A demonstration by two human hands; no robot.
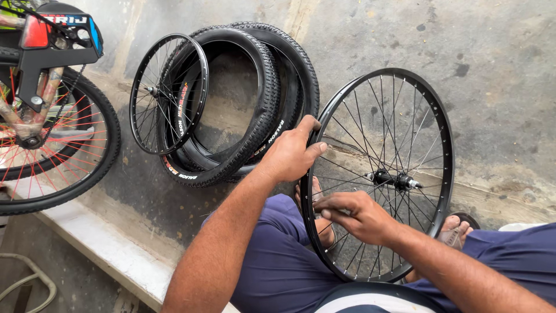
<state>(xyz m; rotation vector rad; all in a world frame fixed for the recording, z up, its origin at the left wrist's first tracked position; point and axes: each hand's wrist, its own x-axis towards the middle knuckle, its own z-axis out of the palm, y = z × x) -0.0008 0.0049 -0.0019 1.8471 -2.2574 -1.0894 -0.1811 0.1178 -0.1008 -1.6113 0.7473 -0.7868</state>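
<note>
Head view: left hand (pixel 289 155) clasps wheel rim (pixel 324 124) edge; right hand (pixel 356 215) pinches spokes (pixel 339 223); tyres (pixel 255 98) close by.

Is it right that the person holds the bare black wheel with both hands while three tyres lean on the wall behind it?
Not quite. The head view shows two tyres leaning on the wall, not three. The rest holds: the left hand grips the bare black wheel at its rim and the right hand touches its spokes.

Bare-armed with no sleeves showing, the person wears dark blue trousers (pixel 278 255) and brown open sandals, one sandal (pixel 457 229) at about four o'clock.
</note>
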